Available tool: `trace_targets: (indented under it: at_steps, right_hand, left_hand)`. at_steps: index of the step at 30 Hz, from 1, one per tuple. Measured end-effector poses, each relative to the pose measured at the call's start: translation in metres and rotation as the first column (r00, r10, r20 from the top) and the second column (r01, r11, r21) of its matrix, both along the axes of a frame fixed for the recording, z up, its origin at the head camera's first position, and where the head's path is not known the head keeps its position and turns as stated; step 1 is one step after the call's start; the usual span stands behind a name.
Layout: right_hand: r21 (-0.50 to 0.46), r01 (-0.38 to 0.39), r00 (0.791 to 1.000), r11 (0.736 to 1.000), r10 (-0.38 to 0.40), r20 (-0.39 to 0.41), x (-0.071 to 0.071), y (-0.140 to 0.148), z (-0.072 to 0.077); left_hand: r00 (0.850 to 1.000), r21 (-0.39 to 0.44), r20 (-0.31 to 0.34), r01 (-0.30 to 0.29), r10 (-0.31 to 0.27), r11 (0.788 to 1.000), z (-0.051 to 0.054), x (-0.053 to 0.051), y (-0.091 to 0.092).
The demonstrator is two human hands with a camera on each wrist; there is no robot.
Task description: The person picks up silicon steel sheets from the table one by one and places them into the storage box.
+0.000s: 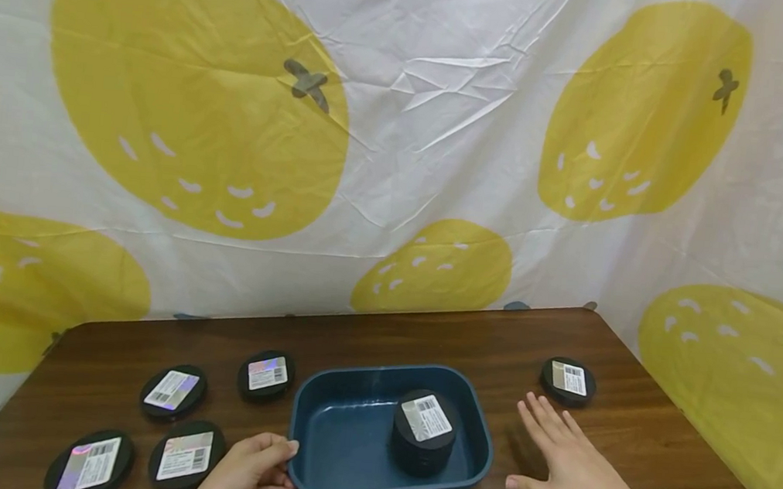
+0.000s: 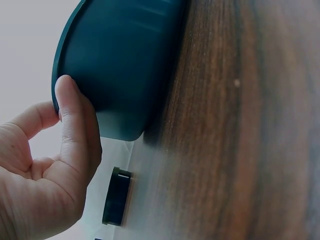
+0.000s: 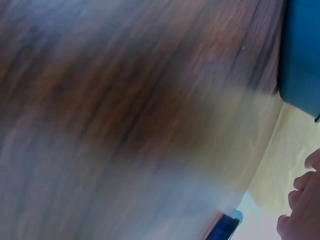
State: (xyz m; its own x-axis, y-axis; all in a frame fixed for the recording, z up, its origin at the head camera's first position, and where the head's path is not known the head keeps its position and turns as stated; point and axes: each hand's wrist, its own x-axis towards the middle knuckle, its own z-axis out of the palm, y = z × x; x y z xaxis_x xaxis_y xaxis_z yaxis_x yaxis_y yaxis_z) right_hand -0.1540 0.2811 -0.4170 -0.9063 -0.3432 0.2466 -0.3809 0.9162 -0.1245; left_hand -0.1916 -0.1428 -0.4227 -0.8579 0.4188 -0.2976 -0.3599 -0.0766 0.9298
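My left hand (image 1: 247,474) pinches the left rim of a blue rectangular tray (image 1: 345,458); in the left wrist view the thumb and fingers (image 2: 75,120) hold the tray's wall (image 2: 115,60). Inside the tray, toward its right side, stands a stack of black round discs (image 1: 421,443) with a white label on top. My right hand (image 1: 571,466) hovers to the right of the tray with its fingers spread, holding nothing. Just beyond its fingertips lies a labelled black disc (image 1: 567,381), also partly seen at the bottom of the right wrist view.
Left of the tray, several labelled black discs lie apart on the brown wooden table (image 1: 383,337), one (image 1: 266,376) near the tray's back left corner and one (image 1: 187,456) beside my left hand. A white cloth (image 1: 439,179) with yellow fruit prints hangs behind the table.
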Motion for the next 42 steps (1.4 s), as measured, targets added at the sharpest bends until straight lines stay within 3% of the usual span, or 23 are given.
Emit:
trace_targets:
  at_steps: [10, 18, 33, 42]
  right_hand:
    - [-0.023, 0.062, 0.997, 0.998, -0.061, 0.046, 0.0, 0.013, 0.0]
    - [-0.011, 0.098, 0.995, 0.995, -0.097, 0.035, -0.003, 0.026, -0.004]
    - [-0.004, 0.18, 0.981, 0.984, -0.179, 0.069, -0.021, 0.054, -0.005]
    - [0.002, 0.181, 0.982, 0.984, -0.18, 0.048, -0.027, 0.062, -0.003]
  left_hand:
    - [1.0, 0.013, -0.001, 0.004, -0.004, 1.0, -0.001, 0.0, 0.0]
    - [1.0, 0.014, 0.001, 0.01, -0.01, 1.0, -0.001, 0.0, 0.0]
    - [1.0, 0.008, -0.001, -0.003, 0.003, 1.0, 0.001, 0.001, 0.0]
    - [1.0, 0.006, -0.006, -0.008, 0.009, 1.0, -0.001, 0.001, 0.0]
